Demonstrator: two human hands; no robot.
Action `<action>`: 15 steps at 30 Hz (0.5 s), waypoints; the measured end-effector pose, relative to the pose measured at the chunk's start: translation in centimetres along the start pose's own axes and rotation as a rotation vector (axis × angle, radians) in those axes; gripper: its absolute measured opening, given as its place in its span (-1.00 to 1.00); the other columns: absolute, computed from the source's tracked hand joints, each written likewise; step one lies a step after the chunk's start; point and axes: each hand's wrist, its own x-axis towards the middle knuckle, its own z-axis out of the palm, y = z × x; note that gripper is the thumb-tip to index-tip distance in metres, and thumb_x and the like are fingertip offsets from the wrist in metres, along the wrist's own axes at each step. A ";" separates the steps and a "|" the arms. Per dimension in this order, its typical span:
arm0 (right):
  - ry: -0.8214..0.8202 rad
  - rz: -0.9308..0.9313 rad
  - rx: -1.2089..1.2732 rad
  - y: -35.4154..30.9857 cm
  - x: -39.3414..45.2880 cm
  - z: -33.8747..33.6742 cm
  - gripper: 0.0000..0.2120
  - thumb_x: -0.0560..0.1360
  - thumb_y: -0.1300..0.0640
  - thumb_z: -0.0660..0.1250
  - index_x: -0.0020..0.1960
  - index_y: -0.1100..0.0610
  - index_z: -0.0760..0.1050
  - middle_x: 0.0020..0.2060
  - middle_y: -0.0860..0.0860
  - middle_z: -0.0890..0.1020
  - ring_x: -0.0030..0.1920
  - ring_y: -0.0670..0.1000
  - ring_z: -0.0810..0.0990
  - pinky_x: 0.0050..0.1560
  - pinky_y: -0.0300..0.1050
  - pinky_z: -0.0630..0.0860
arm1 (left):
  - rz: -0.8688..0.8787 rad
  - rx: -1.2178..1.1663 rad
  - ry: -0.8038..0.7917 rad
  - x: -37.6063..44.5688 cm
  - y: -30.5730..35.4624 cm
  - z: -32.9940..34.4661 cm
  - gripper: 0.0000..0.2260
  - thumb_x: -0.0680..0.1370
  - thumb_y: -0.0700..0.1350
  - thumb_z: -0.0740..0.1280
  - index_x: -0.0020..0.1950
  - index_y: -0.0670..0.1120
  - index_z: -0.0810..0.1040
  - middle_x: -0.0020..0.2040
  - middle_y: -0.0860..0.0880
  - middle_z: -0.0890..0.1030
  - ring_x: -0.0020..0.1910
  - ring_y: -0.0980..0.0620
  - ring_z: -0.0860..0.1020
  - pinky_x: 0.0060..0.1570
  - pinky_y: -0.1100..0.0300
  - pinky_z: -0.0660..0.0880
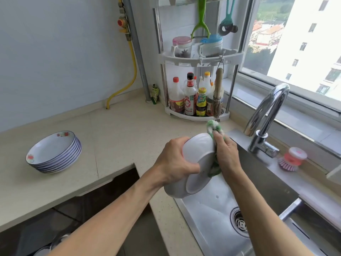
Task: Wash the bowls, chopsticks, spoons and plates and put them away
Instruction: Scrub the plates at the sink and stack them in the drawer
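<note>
My left hand (176, 162) grips a white bowl (197, 150) tipped on its side over the left edge of the steel sink (212, 215). A second white bowl seems nested under it, with its foot ring facing me. My right hand (226, 153) holds a green and white dishcloth (214, 126) and presses it against the bowl's right side. A stack of several blue-rimmed plates (53, 152) with red flowers sits on the counter to the left.
A chrome tap (265, 115) arches over the sink's far side, with a pink dish brush (291, 159) beside it. A corner rack (197, 115) of sauce bottles stands behind. A dark stove recess (103, 196) lies at lower left.
</note>
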 end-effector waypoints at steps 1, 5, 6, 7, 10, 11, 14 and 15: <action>0.008 0.046 0.044 0.0 0.5 -0.3 -0.68 0.62 -0.04 0.23 -0.21 0.13 0.52 -0.31 0.03 0.54 -0.27 -0.01 0.49 -0.21 -0.10 0.39 | 0.017 -0.026 0.012 -0.3 0.0 -0.1 -0.58 0.22 -0.14 0.53 0.06 -0.03 0.60 -0.07 0.01 0.65 -0.12 0.01 0.65 -0.21 0.08 0.64; 0.056 0.111 0.082 1.0 0.7 -1.0 -0.69 0.56 -0.04 0.29 -0.22 0.17 0.54 -0.32 0.09 0.51 -0.31 0.01 0.45 -0.26 -0.08 0.36 | -0.002 -0.078 -0.021 -0.8 -0.1 -0.5 -0.51 0.23 -0.12 0.54 0.14 -0.05 0.58 -0.02 0.00 0.66 -0.07 0.02 0.66 -0.13 0.11 0.65; 0.042 0.100 0.077 1.0 0.6 -1.1 -0.68 0.53 -0.04 0.33 -0.25 0.18 0.54 -0.36 0.08 0.51 -0.34 0.00 0.45 -0.29 -0.09 0.36 | -0.031 -0.073 -0.077 -0.5 0.0 -0.8 -0.49 0.22 -0.10 0.55 0.15 -0.03 0.57 0.00 0.00 0.66 -0.05 0.01 0.66 -0.10 0.07 0.66; 0.009 0.078 0.047 1.0 0.5 -1.1 -0.67 0.51 -0.05 0.36 -0.28 0.19 0.53 -0.40 0.06 0.50 -0.37 0.00 0.44 -0.32 -0.11 0.35 | -0.066 -0.041 -0.145 0.0 0.2 -1.1 -0.48 0.21 -0.08 0.57 0.15 -0.01 0.57 0.00 0.00 0.67 -0.04 0.00 0.67 -0.06 0.03 0.66; -0.094 -0.034 -0.114 0.0 0.5 -0.8 -0.65 0.51 0.00 0.39 -0.38 0.14 0.46 -0.52 -0.01 0.47 -0.47 -0.03 0.41 -0.40 -0.14 0.33 | -0.131 0.126 -0.278 1.3 0.9 -1.3 -0.55 0.24 -0.15 0.60 0.08 -0.02 0.58 -0.03 -0.03 0.68 -0.06 -0.03 0.67 -0.02 -0.06 0.64; -0.098 -0.092 -0.150 -0.4 0.6 -0.7 -0.64 0.52 -0.01 0.39 -0.38 0.11 0.45 -0.52 -0.03 0.47 -0.47 -0.04 0.41 -0.39 -0.14 0.33 | -0.139 0.134 -0.261 1.5 0.8 -1.1 -0.60 0.25 -0.19 0.58 0.05 -0.04 0.59 -0.05 -0.05 0.68 -0.08 -0.04 0.67 -0.03 -0.06 0.64; -0.109 -0.390 -0.309 -1.0 -0.7 0.5 -0.80 0.55 -0.08 0.31 -0.13 0.01 0.58 -0.27 -0.08 0.56 -0.25 -0.08 0.49 -0.19 -0.11 0.38 | -0.168 0.064 -0.127 1.6 -0.1 -0.5 -0.64 0.21 -0.18 0.53 -0.01 -0.07 0.62 -0.09 -0.08 0.69 -0.09 -0.07 0.67 -0.03 -0.08 0.63; -0.131 -0.493 -0.408 -0.6 -1.7 1.1 -0.76 0.55 -0.10 0.27 0.04 0.01 0.62 -0.09 -0.06 0.59 -0.07 -0.07 0.52 -0.04 -0.12 0.40 | -0.164 0.042 -0.087 1.6 -0.4 -0.1 -0.67 0.22 -0.15 0.46 -0.02 -0.07 0.63 -0.08 -0.08 0.69 -0.07 -0.07 0.67 -0.01 -0.09 0.63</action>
